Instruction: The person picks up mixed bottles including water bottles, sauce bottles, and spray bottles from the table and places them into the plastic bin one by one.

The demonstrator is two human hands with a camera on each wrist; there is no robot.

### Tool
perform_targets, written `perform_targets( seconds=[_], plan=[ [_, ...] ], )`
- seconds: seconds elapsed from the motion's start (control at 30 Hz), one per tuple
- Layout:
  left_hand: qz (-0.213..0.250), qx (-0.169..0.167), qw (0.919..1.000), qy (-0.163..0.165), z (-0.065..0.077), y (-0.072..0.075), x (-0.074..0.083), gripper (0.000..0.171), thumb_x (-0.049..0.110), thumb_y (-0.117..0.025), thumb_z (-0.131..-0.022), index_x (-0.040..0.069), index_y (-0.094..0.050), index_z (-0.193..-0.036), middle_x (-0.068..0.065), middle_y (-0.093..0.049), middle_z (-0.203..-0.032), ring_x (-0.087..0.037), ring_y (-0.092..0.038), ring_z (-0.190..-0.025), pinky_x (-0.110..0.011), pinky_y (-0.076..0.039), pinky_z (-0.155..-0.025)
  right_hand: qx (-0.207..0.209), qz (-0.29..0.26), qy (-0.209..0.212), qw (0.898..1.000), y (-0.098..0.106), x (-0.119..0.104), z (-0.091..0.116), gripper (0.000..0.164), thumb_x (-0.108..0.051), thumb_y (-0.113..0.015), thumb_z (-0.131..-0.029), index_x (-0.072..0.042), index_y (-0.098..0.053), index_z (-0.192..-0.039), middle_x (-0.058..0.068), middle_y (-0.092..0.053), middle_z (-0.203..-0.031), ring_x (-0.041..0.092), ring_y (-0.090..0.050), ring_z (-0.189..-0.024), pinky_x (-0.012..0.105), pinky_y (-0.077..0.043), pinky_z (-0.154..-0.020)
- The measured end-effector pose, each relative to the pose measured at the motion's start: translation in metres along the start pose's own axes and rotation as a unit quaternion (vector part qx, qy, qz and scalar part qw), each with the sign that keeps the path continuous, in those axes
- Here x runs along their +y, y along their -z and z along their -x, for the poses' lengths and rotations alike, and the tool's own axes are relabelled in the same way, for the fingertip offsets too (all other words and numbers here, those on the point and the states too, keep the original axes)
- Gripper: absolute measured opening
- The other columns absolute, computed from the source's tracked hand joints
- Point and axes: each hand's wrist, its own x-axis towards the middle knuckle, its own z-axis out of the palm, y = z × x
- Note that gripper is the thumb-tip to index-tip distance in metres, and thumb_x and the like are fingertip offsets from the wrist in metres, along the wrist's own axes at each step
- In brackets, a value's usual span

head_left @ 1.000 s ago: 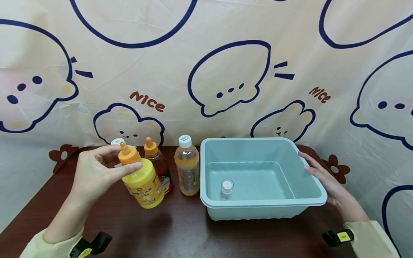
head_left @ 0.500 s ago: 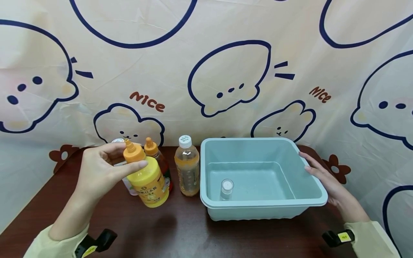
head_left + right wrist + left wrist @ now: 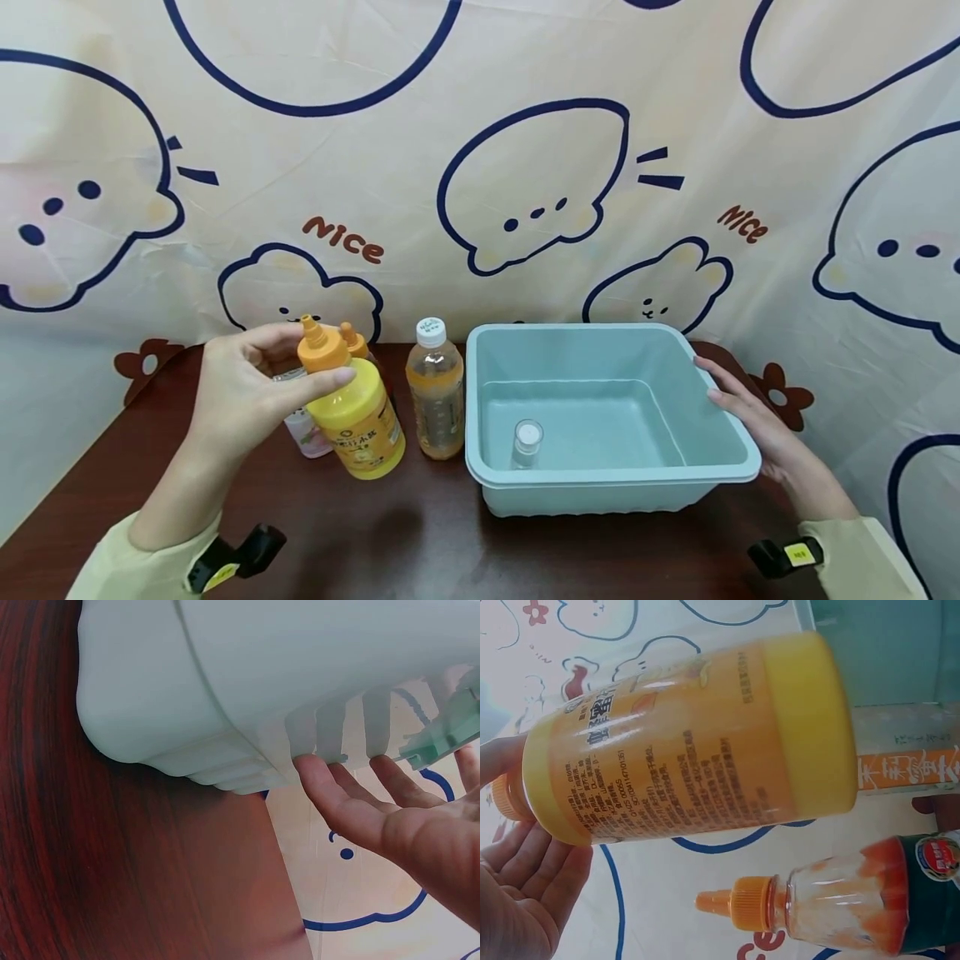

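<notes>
My left hand (image 3: 251, 392) grips a yellow squeeze bottle (image 3: 360, 429) by its upper part, below the orange nozzle cap. The bottle is tilted, apparently raised off the table. Behind it, a red sauce squeeze bottle (image 3: 847, 896) with an orange tip is mostly hidden in the head view. A pale pinkish bottle (image 3: 309, 435) stands partly covered by my left hand. At the right, my right hand (image 3: 757, 417) touches the light blue plastic basin (image 3: 600, 477), fingertips at its right rim and outer wall. Inside the basin stands a small clear container (image 3: 527, 442) with a white top.
A drink bottle (image 3: 435, 400) with a white cap stands upright just left of the basin. Beneath everything lies a dark brown wooden table (image 3: 450, 558). A cartoon-printed cloth (image 3: 525, 50) hangs behind and at the sides.
My left hand has carried the yellow squeeze bottle slightly rightward, covering more of the red sauce bottle and exposing more of the pale bottle. My right hand stays at the basin.
</notes>
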Motion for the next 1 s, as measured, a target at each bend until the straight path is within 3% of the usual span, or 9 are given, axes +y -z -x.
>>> perform_targets(
  seconds=[0.23,1.0],
  plan=[
    [0.013,0.002,0.9999,-0.009,-0.005,-0.004,0.008,0.034,-0.002,-0.079,-0.065,-0.006,-0.066,-0.096,0.016,-0.066,-0.086,-0.005,-0.065,-0.075,-0.016,-0.052,-0.068,-0.015,-0.021,0.011,1.0,0.002,0.001,0.0,0.05,-0.019,-0.031,-0.1,-0.038,-0.014,-0.143,-0.012,-0.041,-0.126,0.02,-0.061,-0.097,0.054,-0.048,-0.072],
    [0.051,-0.007,0.9985,-0.019,-0.012,-0.02,0.021,0.033,-0.003,-0.077,-0.066,-0.007,-0.065,-0.097,0.011,-0.067,-0.082,-0.012,-0.064,-0.068,-0.021,-0.054,-0.065,-0.008,-0.015,0.01,1.0,0.001,0.001,0.0,0.051,-0.019,-0.032,-0.1,-0.037,-0.014,-0.143,-0.011,-0.039,-0.127,0.019,-0.061,-0.098,0.054,-0.048,-0.073]
  ],
)
